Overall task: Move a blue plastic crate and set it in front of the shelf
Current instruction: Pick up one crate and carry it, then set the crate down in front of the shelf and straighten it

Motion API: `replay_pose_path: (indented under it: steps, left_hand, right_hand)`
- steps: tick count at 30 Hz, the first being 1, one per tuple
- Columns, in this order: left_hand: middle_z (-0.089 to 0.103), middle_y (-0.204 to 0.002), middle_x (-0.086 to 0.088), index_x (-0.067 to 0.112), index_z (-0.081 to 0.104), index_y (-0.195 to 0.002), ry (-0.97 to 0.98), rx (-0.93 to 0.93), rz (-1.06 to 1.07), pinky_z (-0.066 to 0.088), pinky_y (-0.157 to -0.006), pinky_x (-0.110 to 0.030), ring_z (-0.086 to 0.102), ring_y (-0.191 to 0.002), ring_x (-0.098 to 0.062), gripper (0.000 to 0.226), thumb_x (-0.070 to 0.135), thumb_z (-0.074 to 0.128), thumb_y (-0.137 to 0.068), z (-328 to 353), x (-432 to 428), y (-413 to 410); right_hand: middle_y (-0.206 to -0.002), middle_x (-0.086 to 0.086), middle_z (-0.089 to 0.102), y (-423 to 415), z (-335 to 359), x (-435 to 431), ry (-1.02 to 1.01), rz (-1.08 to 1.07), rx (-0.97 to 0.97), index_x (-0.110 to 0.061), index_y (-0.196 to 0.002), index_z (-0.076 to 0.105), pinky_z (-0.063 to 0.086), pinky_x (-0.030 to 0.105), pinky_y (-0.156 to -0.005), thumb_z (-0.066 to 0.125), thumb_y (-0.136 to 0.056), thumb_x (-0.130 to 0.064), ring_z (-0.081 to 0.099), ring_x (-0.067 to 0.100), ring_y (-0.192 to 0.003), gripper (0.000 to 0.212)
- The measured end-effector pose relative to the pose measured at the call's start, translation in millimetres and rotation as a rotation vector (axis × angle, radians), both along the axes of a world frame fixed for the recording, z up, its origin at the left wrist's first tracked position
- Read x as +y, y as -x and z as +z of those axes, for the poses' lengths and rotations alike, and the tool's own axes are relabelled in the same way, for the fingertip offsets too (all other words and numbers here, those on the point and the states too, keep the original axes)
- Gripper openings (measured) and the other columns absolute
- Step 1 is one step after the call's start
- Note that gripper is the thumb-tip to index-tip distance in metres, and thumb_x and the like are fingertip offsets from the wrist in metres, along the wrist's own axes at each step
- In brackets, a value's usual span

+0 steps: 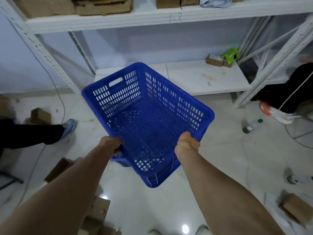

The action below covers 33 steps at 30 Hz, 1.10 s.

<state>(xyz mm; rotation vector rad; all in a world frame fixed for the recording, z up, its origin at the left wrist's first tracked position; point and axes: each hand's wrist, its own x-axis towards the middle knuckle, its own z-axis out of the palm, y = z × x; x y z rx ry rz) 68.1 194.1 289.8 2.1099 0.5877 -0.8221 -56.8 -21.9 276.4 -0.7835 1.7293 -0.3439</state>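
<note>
An empty blue plastic crate (149, 119) with perforated walls and floor is held above the pale tiled floor, tilted and turned at an angle. My left hand (112, 144) grips its near left rim. My right hand (186, 143) grips the near right rim. The crate's far corner overlaps the front edge of the low board of the white metal shelf (194, 78) straight ahead.
Small cardboard boxes (215, 60) and a green packet (231, 55) lie on the low shelf board. Another person's legs show at left (33, 134) and right (288, 99). Bottles (250, 126), cables and cardboard boxes (294, 209) lie on the floor.
</note>
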Motion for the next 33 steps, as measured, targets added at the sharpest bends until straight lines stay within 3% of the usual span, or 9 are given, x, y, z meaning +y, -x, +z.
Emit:
replay_pose_path:
  steps: [4, 12, 15, 18, 21, 25, 28, 30, 33]
  left_hand:
    - [0.062, -0.084, -0.015, -0.002, 0.056, -0.100, -0.017, -0.014, -0.008, 0.061, -0.082, -0.041, 0.064, -0.071, -0.030, 0.028, 0.006, 0.075, -0.081, -3, 14, -9]
    - [0.060, -0.078, -0.012, 0.003, 0.057, -0.101, 0.002, 0.025, -0.066, 0.061, -0.073, -0.037, 0.066, -0.067, -0.028, 0.026, 0.008, 0.073, -0.081, -19, 15, -7]
    - [0.064, -0.083, -0.015, 0.005, 0.058, -0.091, -0.043, 0.046, -0.109, 0.063, -0.077, -0.043, 0.073, -0.080, -0.034, 0.014, 0.010, 0.069, -0.084, -24, 18, -5]
    - [0.067, -0.091, -0.017, 0.005, 0.059, -0.099, -0.090, 0.066, -0.158, 0.062, -0.055, -0.034, 0.074, -0.067, -0.027, 0.015, 0.014, 0.065, -0.089, -26, 22, -6]
    - [0.066, -0.080, -0.015, 0.006, 0.056, -0.090, -0.111, 0.072, -0.216, 0.054, -0.038, -0.025, 0.068, -0.041, -0.018, 0.008, 0.012, 0.062, -0.092, -30, 25, -6]
    - [0.070, -0.080, -0.014, 0.007, 0.060, -0.091, -0.139, 0.079, -0.291, 0.062, -0.054, -0.031, 0.072, -0.051, -0.020, 0.012, 0.018, 0.064, -0.090, -31, 30, -14]
    - [0.071, -0.080, -0.007, 0.012, 0.063, -0.094, -0.380, 0.001, -0.584, 0.063, -0.068, -0.034, 0.072, -0.067, -0.023, 0.021, 0.030, 0.057, -0.085, -22, 36, -23]
    - [0.065, -0.082, -0.001, 0.015, 0.058, -0.104, -0.563, -0.171, -0.796, 0.058, -0.066, -0.034, 0.067, -0.074, -0.022, 0.027, 0.032, 0.054, -0.083, -15, 38, -26]
    - [0.062, -0.104, -0.005, 0.020, 0.042, -0.120, -0.598, -0.387, -0.950, 0.056, -0.076, -0.041, 0.064, -0.096, -0.031, 0.041, 0.028, 0.057, -0.082, -4, 40, -38]
  right_hand:
    - [-0.085, 0.001, 0.056, -7, -15, 14, -0.006, 0.005, 0.005, -0.004, -0.107, 0.060, 0.041, 0.034, -0.068, 0.052, -0.082, -0.027, 0.054, 0.026, -0.078, 0.035]
    - [-0.110, 0.013, 0.065, -3, -43, 7, 0.058, 0.065, 0.103, -0.003, -0.121, 0.059, 0.044, 0.034, -0.072, 0.054, -0.090, -0.025, 0.053, 0.027, -0.079, 0.039]
    - [-0.100, 0.011, 0.065, 1, -54, 12, 0.045, 0.034, 0.100, -0.007, -0.122, 0.060, 0.050, 0.036, -0.074, 0.055, -0.086, -0.027, 0.057, 0.028, -0.078, 0.042]
    - [-0.099, 0.009, 0.068, 5, -71, 17, 0.044, 0.014, 0.102, -0.017, -0.128, 0.058, 0.055, 0.039, -0.073, 0.055, -0.082, -0.031, 0.061, 0.028, -0.073, 0.048]
    - [-0.087, 0.005, 0.061, 8, -83, 20, 0.052, 0.025, 0.129, -0.019, -0.129, 0.058, 0.050, 0.035, -0.065, 0.055, -0.081, -0.032, 0.057, 0.025, -0.064, 0.050]
    - [-0.090, 0.007, 0.060, 8, -82, 20, 0.065, 0.086, 0.169, -0.014, -0.127, 0.058, 0.049, 0.035, -0.066, 0.055, -0.083, -0.031, 0.057, 0.029, -0.072, 0.048]
    - [-0.113, 0.017, 0.056, 3, -70, 18, 0.073, 0.158, 0.364, -0.002, -0.126, 0.046, 0.048, 0.041, -0.072, 0.062, -0.079, -0.027, 0.057, 0.034, -0.092, 0.055]
    - [-0.122, 0.017, 0.046, 0, -61, 23, 0.187, 0.287, 0.584, -0.002, -0.126, 0.038, 0.046, 0.044, -0.083, 0.068, -0.072, -0.027, 0.050, 0.032, -0.104, 0.066]
    - [-0.134, 0.015, 0.040, -8, -48, 42, 0.514, 0.541, 0.664, -0.003, -0.132, 0.032, 0.041, 0.048, -0.098, 0.071, -0.069, -0.027, 0.044, 0.032, -0.116, 0.079]
